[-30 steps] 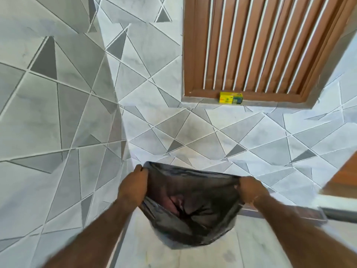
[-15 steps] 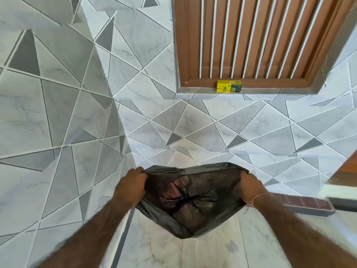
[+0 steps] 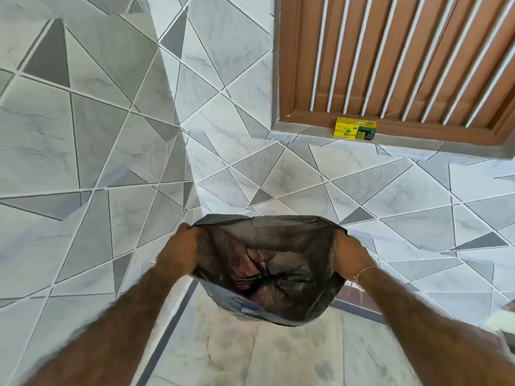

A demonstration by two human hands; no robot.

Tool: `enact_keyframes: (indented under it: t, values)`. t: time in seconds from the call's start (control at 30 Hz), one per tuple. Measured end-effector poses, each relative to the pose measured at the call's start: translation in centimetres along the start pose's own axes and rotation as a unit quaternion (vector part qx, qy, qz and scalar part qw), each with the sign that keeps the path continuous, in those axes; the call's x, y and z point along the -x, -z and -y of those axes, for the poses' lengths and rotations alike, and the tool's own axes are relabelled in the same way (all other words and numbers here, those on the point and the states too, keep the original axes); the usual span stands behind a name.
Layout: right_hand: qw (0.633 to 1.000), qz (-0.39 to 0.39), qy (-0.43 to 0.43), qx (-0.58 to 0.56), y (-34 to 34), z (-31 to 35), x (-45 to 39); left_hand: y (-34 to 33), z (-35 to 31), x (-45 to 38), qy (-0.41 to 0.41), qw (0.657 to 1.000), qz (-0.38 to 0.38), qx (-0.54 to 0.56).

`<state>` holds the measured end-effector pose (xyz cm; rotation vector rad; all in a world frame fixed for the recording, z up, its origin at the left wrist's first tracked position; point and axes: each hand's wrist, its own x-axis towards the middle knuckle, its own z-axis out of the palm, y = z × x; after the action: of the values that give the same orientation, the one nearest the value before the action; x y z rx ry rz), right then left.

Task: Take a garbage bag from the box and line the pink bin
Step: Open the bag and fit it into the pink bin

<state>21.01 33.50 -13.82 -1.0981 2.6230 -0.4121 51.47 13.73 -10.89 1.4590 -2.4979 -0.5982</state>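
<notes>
A black garbage bag [image 3: 278, 274] hangs wide open in front of me, its mouth stretched between both hands. My left hand [image 3: 178, 253] grips the left side of the rim and my right hand [image 3: 349, 256] grips the right side. Something pinkish shows through the thin plastic at the bag's bottom, near its gathered seam. The yellow garbage bag box [image 3: 355, 129] stands on the sill below the brown slatted shutter, well beyond the bag. I cannot make out the pink bin as a clear shape.
Grey triangular-patterned tiles cover the walls [image 3: 111, 135] at the left and ahead. A brown slatted shutter [image 3: 404, 57] fills the upper right. Marbled floor [image 3: 250, 355] with a dark strip lies below the bag. A white blurred object [image 3: 498, 320] sits at the right edge.
The view has shifted so the box and shutter sit further right. Both hands keep hold of the bag, whose mouth is now spread wider and rounder.
</notes>
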Motion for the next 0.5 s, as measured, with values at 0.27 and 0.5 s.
enact_keyframes:
  t: [0.27,0.5]
  values:
    - [0.999,-0.017,0.042,-0.022,-1.3,6.7,-7.0,2.2,5.6,-7.6,0.027,0.999,-0.017,-0.034]
    - [0.999,-0.025,0.036,-0.004,-5.4,13.0,-12.6,2.9,12.2,-15.8,0.043,0.999,-0.016,0.021]
